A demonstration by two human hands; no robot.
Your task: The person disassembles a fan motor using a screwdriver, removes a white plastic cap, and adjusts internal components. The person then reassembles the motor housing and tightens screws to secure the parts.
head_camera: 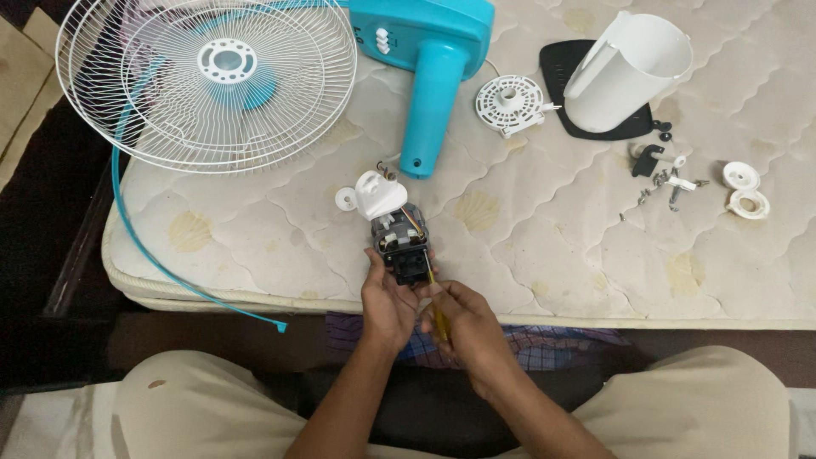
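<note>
Near the mattress's front edge, our left hand (387, 297) grips the grey fan motor (399, 242) steady while our right hand (463, 327) clenches the yellow-handled screwdriver (436, 310), best kept square to it.

From my feed the light is soft and even, fairly bright on the pale mattress (552, 246). Shadows under the white fan guard (206, 81) are faint and short. Left of the mattress the floor falls dark. No strong glare. Focus holds sharp across the mattress; slight wide-angle bending shows beside the guard.
</note>
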